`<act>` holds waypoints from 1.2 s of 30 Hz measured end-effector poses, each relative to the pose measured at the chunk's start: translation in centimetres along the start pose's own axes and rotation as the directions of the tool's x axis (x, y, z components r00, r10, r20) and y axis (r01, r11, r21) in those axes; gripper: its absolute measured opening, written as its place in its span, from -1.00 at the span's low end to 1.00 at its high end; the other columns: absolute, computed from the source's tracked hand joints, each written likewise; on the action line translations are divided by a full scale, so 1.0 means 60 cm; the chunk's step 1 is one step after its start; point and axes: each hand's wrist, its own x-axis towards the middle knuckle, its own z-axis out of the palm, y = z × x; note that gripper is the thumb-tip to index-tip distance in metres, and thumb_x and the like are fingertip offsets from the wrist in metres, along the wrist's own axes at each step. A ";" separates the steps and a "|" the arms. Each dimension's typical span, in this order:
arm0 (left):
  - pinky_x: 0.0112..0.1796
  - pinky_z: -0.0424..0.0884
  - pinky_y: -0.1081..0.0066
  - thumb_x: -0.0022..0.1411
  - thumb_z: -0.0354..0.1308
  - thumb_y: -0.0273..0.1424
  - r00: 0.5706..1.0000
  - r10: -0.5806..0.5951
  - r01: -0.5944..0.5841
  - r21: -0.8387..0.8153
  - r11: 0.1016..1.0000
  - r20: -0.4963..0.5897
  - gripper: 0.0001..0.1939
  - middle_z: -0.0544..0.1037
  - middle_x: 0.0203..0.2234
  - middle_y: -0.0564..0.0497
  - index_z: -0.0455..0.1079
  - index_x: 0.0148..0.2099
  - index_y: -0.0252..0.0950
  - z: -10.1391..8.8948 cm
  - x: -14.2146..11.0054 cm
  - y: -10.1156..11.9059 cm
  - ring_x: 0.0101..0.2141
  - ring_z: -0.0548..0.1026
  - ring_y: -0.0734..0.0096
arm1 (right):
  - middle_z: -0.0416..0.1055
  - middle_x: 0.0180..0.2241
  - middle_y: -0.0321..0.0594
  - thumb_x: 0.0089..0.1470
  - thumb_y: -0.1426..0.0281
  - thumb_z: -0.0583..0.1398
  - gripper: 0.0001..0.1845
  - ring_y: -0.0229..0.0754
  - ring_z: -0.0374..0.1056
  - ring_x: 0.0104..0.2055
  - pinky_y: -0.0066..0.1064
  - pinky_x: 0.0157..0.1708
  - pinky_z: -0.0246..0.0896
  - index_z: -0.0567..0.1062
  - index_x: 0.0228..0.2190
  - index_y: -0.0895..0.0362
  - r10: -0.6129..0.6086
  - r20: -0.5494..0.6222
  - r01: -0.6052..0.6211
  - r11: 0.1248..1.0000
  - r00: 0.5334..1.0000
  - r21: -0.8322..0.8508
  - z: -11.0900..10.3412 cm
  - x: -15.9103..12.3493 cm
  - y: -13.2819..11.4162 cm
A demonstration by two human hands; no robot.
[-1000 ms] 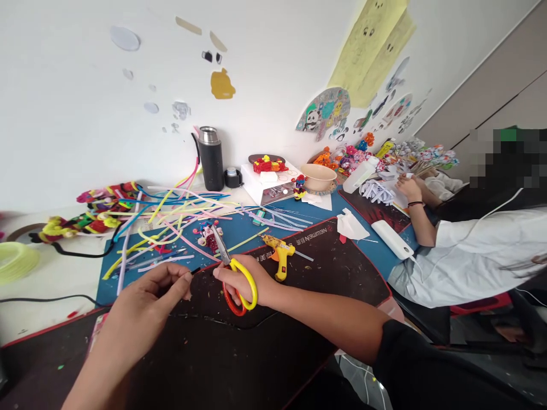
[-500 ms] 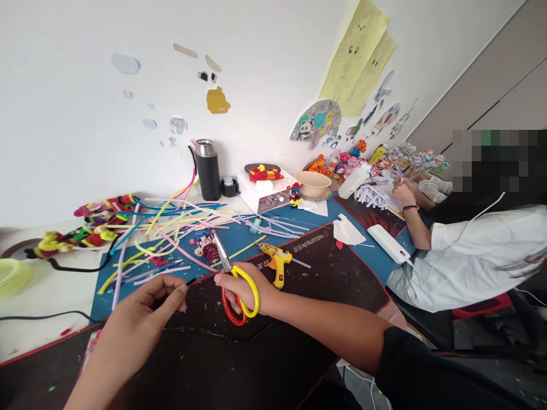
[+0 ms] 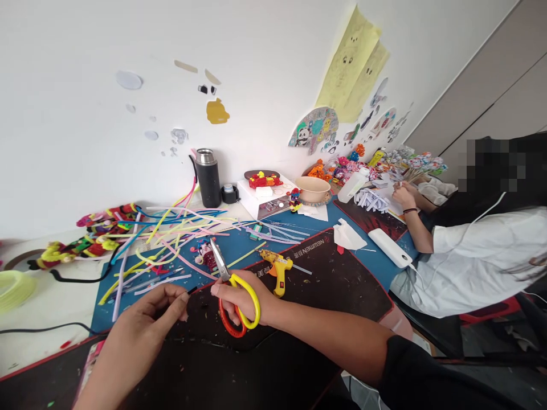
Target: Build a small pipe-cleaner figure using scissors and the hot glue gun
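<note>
My right hand [image 3: 241, 293] grips a pair of scissors [image 3: 245, 296] by its yellow and red handles, blades pointing up and away. Thumb and fingers of my left hand [image 3: 158, 313] are pinched together, and a short black strip [image 3: 193, 291] shows at their tips; how far it runs into the grip is hidden. Just beyond the scissor tips lies a small maroon doll figure [image 3: 207, 254] with a decorated head. To the right of my right hand, a yellow hot glue gun [image 3: 278, 270] lies on the dark mat [image 3: 333, 307].
Coloured pipe cleaners [image 3: 171, 239] spread over the blue mat [image 3: 100, 307]. Behind stand a black thermos [image 3: 208, 179], a beige bowl [image 3: 313, 189] and a white box [image 3: 256, 199]. Finished figures [image 3: 85, 233] lie left. At right, a co-worker [image 3: 482, 250] handles small pieces near a white power bank [image 3: 390, 248].
Both hands keep their grips and have barely moved. The whole view has shifted slightly, so the wall and table things sit a little lower in it.
</note>
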 end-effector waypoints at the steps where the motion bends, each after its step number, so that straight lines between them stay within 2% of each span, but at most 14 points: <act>1: -0.37 0.45 0.34 0.15 0.20 0.27 1.000 -0.001 0.001 -0.006 1.000 -0.015 -0.45 0.56 -0.53 0.05 0.52 -0.41 -0.12 0.000 0.000 0.001 -0.45 0.50 0.22 | 0.28 -0.74 -0.54 0.21 -0.06 0.40 -0.50 -0.31 0.18 -0.76 -0.49 -0.66 0.09 0.39 -0.32 0.07 -0.004 0.012 0.004 1.000 1.000 0.005 0.000 -0.004 -0.002; 6: -0.41 0.41 0.34 0.12 0.22 0.31 0.999 -0.023 0.022 -0.048 0.999 -0.039 -0.41 0.55 -0.55 0.05 0.50 -0.44 -0.13 -0.002 0.001 0.004 -0.48 0.46 0.26 | 0.33 -0.72 -0.45 0.10 -0.33 0.34 -0.25 -0.25 0.27 -0.72 -0.47 -0.64 0.15 0.46 -0.26 0.13 -0.034 0.140 0.028 0.999 0.990 0.046 -0.003 -0.025 -0.003; 11: -0.42 0.35 0.34 0.13 0.21 0.34 0.994 -0.047 0.041 -0.067 0.997 -0.100 -0.38 0.55 -0.54 0.06 0.50 -0.42 -0.14 -0.003 -0.003 0.007 -0.49 0.42 0.29 | 0.41 -0.65 -0.36 0.16 -0.38 0.26 -0.17 -0.21 0.39 -0.62 -0.50 -0.61 0.15 0.50 -0.15 0.18 -0.070 0.228 0.049 0.994 0.971 0.097 -0.009 -0.039 0.002; 13: -0.41 0.34 0.33 0.11 0.22 0.35 0.991 -0.069 0.060 -0.091 0.994 -0.111 -0.37 0.55 -0.54 0.06 0.50 -0.40 -0.14 -0.002 -0.004 0.008 -0.49 0.41 0.28 | 0.45 -0.59 -0.31 0.12 -0.42 0.25 -0.10 -0.20 0.43 -0.59 -0.51 -0.60 0.16 0.51 -0.10 0.19 -0.054 0.260 0.027 0.994 0.964 0.107 -0.009 -0.042 0.004; 16: -0.38 0.36 0.33 0.08 0.27 0.34 0.989 -0.094 0.079 -0.138 0.987 -0.113 -0.38 0.57 -0.53 0.07 0.51 -0.36 -0.14 -0.001 -0.003 0.005 -0.46 0.44 0.28 | 0.56 -0.43 -0.18 -0.03 -0.48 0.29 0.01 -0.13 0.54 -0.46 -0.42 -0.46 0.37 0.48 -0.03 0.18 -0.021 0.342 -0.031 0.989 0.939 0.146 -0.009 -0.045 0.007; 18: -0.36 0.37 0.34 0.08 0.30 0.31 0.988 -0.101 0.080 -0.165 0.983 -0.120 -0.40 0.58 -0.51 0.07 0.52 -0.32 -0.14 -0.001 -0.002 0.002 -0.43 0.45 0.27 | 0.59 -0.37 -0.13 -0.04 -0.47 0.31 0.00 -0.12 0.57 -0.42 -0.35 -0.37 0.46 0.47 -0.01 0.17 -0.005 0.369 -0.058 0.985 0.929 0.160 -0.008 -0.046 0.009; 24: -0.42 0.32 0.36 0.10 0.32 0.24 0.982 -0.117 0.087 -0.193 0.977 -0.149 -0.46 0.55 -0.52 0.08 0.51 -0.34 -0.15 -0.002 -0.004 0.004 -0.48 0.39 0.31 | 0.54 -0.42 -0.25 0.06 -0.44 0.26 -0.06 -0.26 0.43 -0.58 -0.44 -0.51 0.36 0.48 -0.02 0.16 0.036 0.287 -0.059 0.996 0.957 0.072 0.000 -0.053 0.007; 30: -0.41 0.33 0.36 0.15 0.32 0.20 0.977 -0.115 0.076 -0.215 0.974 -0.179 -0.50 0.56 -0.51 0.08 0.53 -0.31 -0.15 0.001 -0.006 0.000 -0.45 0.42 0.29 | 0.47 -0.48 -0.36 0.12 -0.41 0.25 -0.14 -0.33 0.32 -0.62 -0.52 -0.60 0.20 0.49 -0.09 0.14 0.045 0.213 -0.039 0.999 0.976 -0.030 0.016 -0.062 -0.003; 33: -0.41 0.34 0.35 0.14 0.30 0.20 0.975 -0.109 0.071 -0.193 0.979 -0.193 -0.50 0.54 -0.53 0.10 0.51 -0.32 -0.14 0.001 -0.006 0.004 -0.47 0.42 0.29 | 0.44 -0.49 -0.39 0.10 -0.41 0.26 -0.17 -0.34 0.30 -0.63 -0.53 -0.64 0.19 0.47 -0.14 0.11 0.064 0.211 -0.048 0.996 0.975 -0.077 0.023 -0.064 -0.008; 36: -0.39 0.38 0.34 0.14 0.29 0.18 0.974 -0.086 0.051 -0.168 0.984 -0.209 -0.53 0.54 -0.55 0.11 0.49 -0.33 -0.13 0.004 -0.008 0.011 -0.47 0.47 0.27 | 0.43 -0.48 -0.41 0.19 -0.34 0.26 -0.26 -0.36 0.30 -0.62 -0.54 -0.62 0.17 0.47 -0.16 0.10 0.050 0.210 -0.025 0.992 0.976 -0.122 0.024 -0.063 -0.010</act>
